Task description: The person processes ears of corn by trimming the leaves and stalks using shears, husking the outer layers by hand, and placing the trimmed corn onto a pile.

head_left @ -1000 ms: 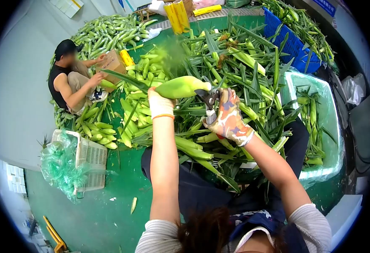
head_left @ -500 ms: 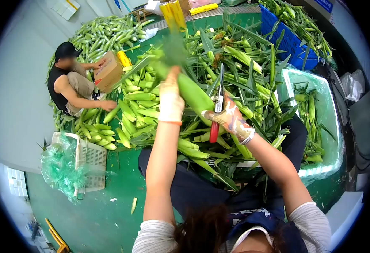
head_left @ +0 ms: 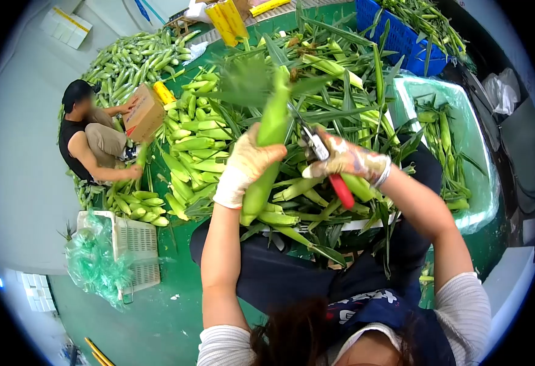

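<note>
My gloved left hand (head_left: 250, 163) is wrapped round a green ear of corn (head_left: 271, 125), which stands nearly upright with its leafy tip pointing away and blurred. In my right hand (head_left: 342, 157), gloved in a camouflage pattern, are pruning shears (head_left: 343, 190) with red handles. Their blades lie close to the upper part of the ear; whether they touch it I cannot tell. Beyond both hands spreads a heap of unhusked corn and long leaves (head_left: 347, 91). Left of my left hand lie trimmed ears of corn (head_left: 195, 143) in a pile.
A co-worker (head_left: 96, 134) squats at the left beside a cardboard box (head_left: 145, 114). Nearer stands a white crate (head_left: 136, 238) with green plastic. At right are a lined white bin (head_left: 481, 146) and a blue basket (head_left: 404, 46). Wrapped ears (head_left: 130, 64) lie at the back.
The ear has swung from slanting to nearly upright, its butt now toward me. The shears have moved from its butt end to near its tip. The co-worker's lower hand has drawn back, holding an ear.
</note>
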A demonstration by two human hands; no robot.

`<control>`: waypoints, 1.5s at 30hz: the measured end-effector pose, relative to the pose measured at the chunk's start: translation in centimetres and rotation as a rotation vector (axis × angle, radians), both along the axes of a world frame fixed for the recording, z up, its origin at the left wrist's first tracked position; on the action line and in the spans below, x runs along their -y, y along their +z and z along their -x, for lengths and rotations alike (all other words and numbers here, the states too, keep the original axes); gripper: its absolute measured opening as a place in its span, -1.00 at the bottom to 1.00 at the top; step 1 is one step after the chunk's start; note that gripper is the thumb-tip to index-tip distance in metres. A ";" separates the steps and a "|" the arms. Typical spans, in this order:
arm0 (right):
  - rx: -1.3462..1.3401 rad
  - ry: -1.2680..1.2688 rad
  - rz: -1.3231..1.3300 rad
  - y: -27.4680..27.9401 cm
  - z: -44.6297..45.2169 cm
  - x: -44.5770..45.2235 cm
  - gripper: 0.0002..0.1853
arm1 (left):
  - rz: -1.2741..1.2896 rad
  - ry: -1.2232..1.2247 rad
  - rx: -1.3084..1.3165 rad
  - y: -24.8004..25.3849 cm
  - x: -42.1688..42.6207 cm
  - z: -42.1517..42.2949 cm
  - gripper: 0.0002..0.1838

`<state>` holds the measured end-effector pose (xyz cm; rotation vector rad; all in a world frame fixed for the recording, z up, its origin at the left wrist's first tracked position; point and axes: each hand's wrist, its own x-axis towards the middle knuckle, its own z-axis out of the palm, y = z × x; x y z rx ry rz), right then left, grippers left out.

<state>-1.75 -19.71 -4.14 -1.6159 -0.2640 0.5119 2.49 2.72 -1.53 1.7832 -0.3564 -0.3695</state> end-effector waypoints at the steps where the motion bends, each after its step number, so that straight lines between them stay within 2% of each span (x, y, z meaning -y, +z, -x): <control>1: 0.077 0.090 0.143 1.2 -1.0 0.7 -0.26 | -0.029 -0.016 0.022 -2.0 -0.4 -0.2 -0.40; 2: 0.153 0.180 0.287 2.5 -1.7 1.3 -0.27 | -0.058 -0.032 0.043 -3.8 -0.9 -0.5 -0.35; 3: 0.148 0.221 0.247 2.7 -2.0 1.7 -0.32 | -0.058 -0.037 0.039 -2.7 -0.8 -0.2 -0.35; 4: 0.147 0.263 0.130 1.6 -2.4 2.2 -0.47 | -0.016 -0.108 -0.120 -0.6 -0.9 0.2 -0.33; 5: 0.093 0.242 0.098 1.1 -2.3 3.1 -0.57 | 0.027 -0.177 -0.277 0.6 -1.1 0.2 -0.31; 7: -0.115 0.115 0.049 2.6 -1.0 3.2 -0.78 | 0.020 -0.221 -0.234 0.4 -2.0 -0.9 -0.32; 10: -0.161 0.095 0.019 1.3 0.8 3.0 -0.78 | 0.036 -0.272 -0.209 -0.9 -2.2 -1.7 -0.32; 12: -0.293 0.071 -0.134 2.0 2.0 3.4 -0.75 | 0.058 -0.376 -0.248 -1.2 -1.9 -1.9 -0.31; 13: -0.240 0.140 -0.072 1.2 2.0 3.8 -0.73 | 0.134 -0.376 -0.381 -0.8 -1.6 -1.4 -0.28; 14: -0.184 0.206 -0.014 0.4 2.0 4.0 -0.70 | 0.124 -0.383 -0.382 -0.7 -1.5 -1.3 -0.28; 15: 0.018 0.257 0.098 1.0 2.4 3.6 -0.59 | 0.199 -0.407 -0.446 -0.8 -1.4 -1.3 -0.29; 16: -0.042 0.308 0.123 1.1 2.5 4.1 -0.46 | 0.278 -0.430 -0.511 -0.9 -1.2 -1.3 -0.29; 19: -0.029 0.265 0.117 1.2 2.5 4.2 -0.47 | 0.389 -0.505 -0.630 -2.4 -0.5 -1.2 -0.31; 21: 0.079 0.325 0.008 1.0 1.9 4.3 -0.43 | 0.553 -0.534 -0.799 -3.6 0.2 -0.5 -0.33; 22: -0.110 0.276 -0.192 0.6 1.9 4.0 -0.40 | 0.543 -0.536 -0.812 -4.1 0.6 0.0 -0.33; 24: -0.135 0.204 0.083 1.1 0.9 4.1 -0.44 | 0.656 -0.510 -1.019 -4.8 1.6 0.7 -0.37; 25: -0.017 0.240 0.050 1.3 0.6 4.0 -0.54 | 0.758 -0.523 -1.097 -5.7 1.7 0.8 -0.38; 26: 0.102 0.271 0.015 1.4 0.3 3.9 -0.63 | 0.749 -0.532 -1.108 -5.9 1.7 0.6 -0.38; 28: -0.315 0.270 -0.119 0.9 0.1 5.5 -0.77 | 0.698 -0.526 -1.004 -5.5 0.6 -0.2 -0.33; 29: -0.318 0.199 -0.155 1.1 0.6 5.8 -0.82 | 0.568 -0.436 -0.849 -5.0 -0.8 -1.0 -0.30; 30: -0.325 0.169 -0.159 0.8 1.1 6.5 -0.82 | 0.500 -0.083 -0.677 -1.7 -0.7 0.1 -0.34; 32: -0.428 0.051 -0.196 0.2 2.6 8.9 -0.72 | 0.283 0.140 -0.252 -0.2 -3.9 -1.9 -0.36; 33: -0.498 0.137 -0.250 0.1 3.3 11.3 -0.79 | 0.177 0.360 -0.097 -1.5 -7.5 -4.3 -0.42; 34: -0.416 0.171 -0.315 -1.8 4.6 13.2 -0.71 | 0.278 0.453 -0.188 -1.5 -10.4 -6.6 -0.56; 35: -0.384 0.178 -0.238 -2.8 5.7 15.8 -0.70 | 0.402 0.540 -0.220 -3.1 -15.1 -9.7 -0.57; 36: -0.356 0.197 -0.161 -3.5 6.8 18.2 -0.58 | 0.363 0.578 -0.060 -3.9 -17.1 -10.9 -0.54; 37: -0.241 -0.053 -0.247 -3.3 8.9 19.5 -0.73 | 0.486 0.755 -0.293 -4.7 -20.6 -13.7 -0.51; 38: -0.236 -0.226 -0.166 -2.6 10.2 22.0 -0.71 | 0.450 0.881 -0.237 -6.1 -22.2 -14.8 -0.50; 39: -0.300 -0.446 -0.100 -1.3 11.2 24.3 -0.68 | 0.201 0.860 -0.057 -10.1 -27.9 -16.8 -0.48; 40: -0.345 -0.626 -0.236 -3.5 12.5 28.2 -0.69 | -0.057 0.867 0.120 -13.8 -33.1 -18.6 -0.45; 41: -0.418 -0.808 -0.151 -3.9 13.5 31.5 -0.70 | 0.195 1.079 -0.173 -14.3 -34.9 -20.9 -0.48; 42: -0.362 -0.928 0.054 -5.8 14.4 34.3 -0.68 | 0.174 1.244 -0.168 -14.7 -33.6 -21.5 -0.54; 43: -0.330 -1.043 0.270 -7.6 15.2 37.1 -0.66 | 0.112 1.261 -0.122 -15.3 -32.9 -21.8 -0.54; 44: -0.520 -1.156 0.808 -11.7 15.6 40.7 -0.55 | 0.050 1.215 -0.076 -15.4 -31.5 -22.3 -0.54; 45: -0.681 -1.129 0.976 -12.2 15.5 41.1 -0.43 | 0.014 1.175 -0.034 -15.3 -30.1 -23.0 -0.53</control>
